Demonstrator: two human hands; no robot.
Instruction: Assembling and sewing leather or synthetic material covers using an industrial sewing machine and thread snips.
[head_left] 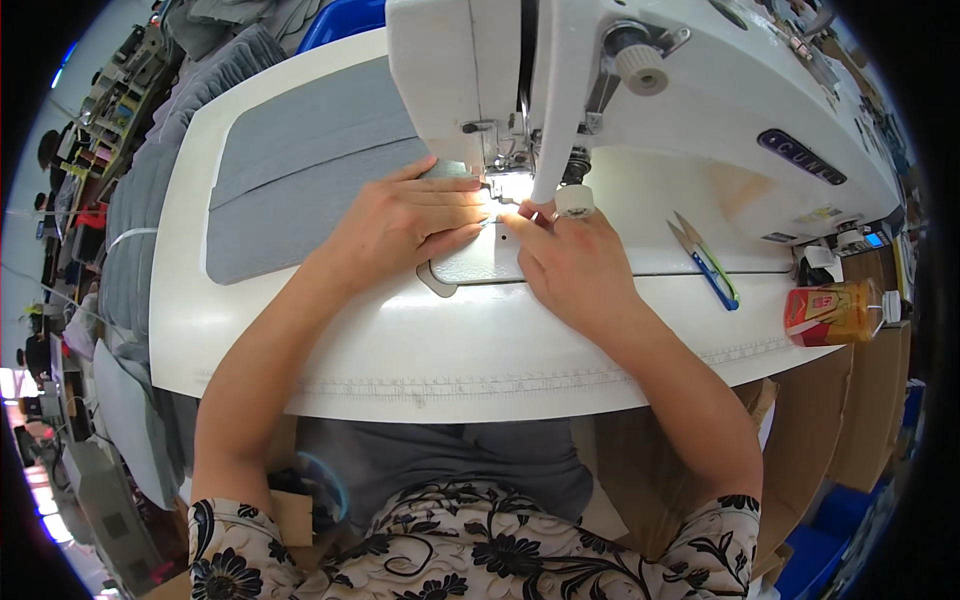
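A grey fabric panel (300,170) with a seam or fold running across it lies on the white table left of the sewing machine (690,110). Its right end reaches toward the lit needle area. My left hand (390,222) rests flat, fingers stretched toward the presser foot (497,188), by the panel's right end. On the other side of the foot, my right hand (578,262) has its thumb and forefinger pinched close to the needle. Glare and the machine's parts hide what those fingertips hold, if anything.
Blue-and-green thread snips (705,262) lie right of my right hand. A bottle with amber contents (835,312) lies at the right table edge (770,345). Grey fabric pieces (145,210) hang along the left side. A blue bin (345,20) stands behind, cardboard (865,420) at the lower right.
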